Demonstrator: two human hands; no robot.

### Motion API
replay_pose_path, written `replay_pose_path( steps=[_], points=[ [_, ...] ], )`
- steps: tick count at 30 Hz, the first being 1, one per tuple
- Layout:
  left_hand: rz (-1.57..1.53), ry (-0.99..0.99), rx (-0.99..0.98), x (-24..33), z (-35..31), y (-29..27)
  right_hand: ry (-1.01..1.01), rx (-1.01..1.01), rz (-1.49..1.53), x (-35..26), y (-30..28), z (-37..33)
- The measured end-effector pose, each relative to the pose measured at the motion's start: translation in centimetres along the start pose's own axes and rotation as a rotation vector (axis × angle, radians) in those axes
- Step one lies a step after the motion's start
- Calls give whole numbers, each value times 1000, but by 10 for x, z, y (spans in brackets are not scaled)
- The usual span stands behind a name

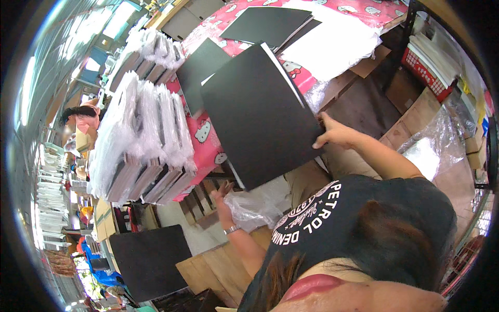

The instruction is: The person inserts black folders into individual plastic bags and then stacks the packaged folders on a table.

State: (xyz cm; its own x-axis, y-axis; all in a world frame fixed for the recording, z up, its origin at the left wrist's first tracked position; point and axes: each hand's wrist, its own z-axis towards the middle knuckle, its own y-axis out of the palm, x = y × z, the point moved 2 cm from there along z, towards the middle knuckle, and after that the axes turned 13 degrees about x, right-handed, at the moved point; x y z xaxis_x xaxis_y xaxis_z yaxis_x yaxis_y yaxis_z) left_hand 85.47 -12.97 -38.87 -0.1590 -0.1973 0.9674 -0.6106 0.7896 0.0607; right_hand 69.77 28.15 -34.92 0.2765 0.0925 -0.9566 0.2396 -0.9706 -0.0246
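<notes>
the large black board (262, 117), pale along its edges, is held tilted in front of the person, over the near side of the table's pink patterned cover (201, 152). the right hand (335, 134) is clamped on its right edge, thumb on the dark face. the left hand (222, 191) is near the bottom corner, well apart from the right; i can't tell whether its fingers touch the board or how far they are closed. i'd judge the step in hand to be moving or turning this one board, and the next move seems to call for a steady hold at that lower corner, so the big panel doesn't swing or scuff. partly behind it lies a second black board (200, 62), and farther back are more dark panels (267, 25) beside a white sheet (332, 44). to the left stand plastic-wrapped stacks (138, 132), close to the held board. below the board is loose clear plastic (254, 208), and another black panel (150, 262) is at lower left. a red basket (429, 70) is off to the right.
</notes>
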Motion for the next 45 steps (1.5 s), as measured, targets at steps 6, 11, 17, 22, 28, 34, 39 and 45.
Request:
replay_pose_path(
  steps=[6, 11, 17, 22, 28, 34, 39, 45],
  points=[
    [697, 223, -211, -25, 2, 134, -208, -117, -474, 60, -49, 41],
    [559, 357, -217, -80, 26, 174, -298, 6, -468, 102, -49, 78],
    [931, 186, -276, -112, 11, 153, -318, 21, 46, 78, -40, 70],
    [719, 264, -265, -78, -8, 172, -245, -24, 140, 32, -43, 58],
    [542, 370, -181, -69, 15, 174, -440, -33, 14, 50, -26, 56],
    [981, 130, -196, -98, -16, 154, -147, 29, -314, 43, -46, 59],
    [909, 311, -21, 0, -27, 123, -839, 591, -594, -15, -37, 39],
    [-186, 256, -431, 96, -78, 213, -813, -339, -124, -57, 55, -13]
  ],
)
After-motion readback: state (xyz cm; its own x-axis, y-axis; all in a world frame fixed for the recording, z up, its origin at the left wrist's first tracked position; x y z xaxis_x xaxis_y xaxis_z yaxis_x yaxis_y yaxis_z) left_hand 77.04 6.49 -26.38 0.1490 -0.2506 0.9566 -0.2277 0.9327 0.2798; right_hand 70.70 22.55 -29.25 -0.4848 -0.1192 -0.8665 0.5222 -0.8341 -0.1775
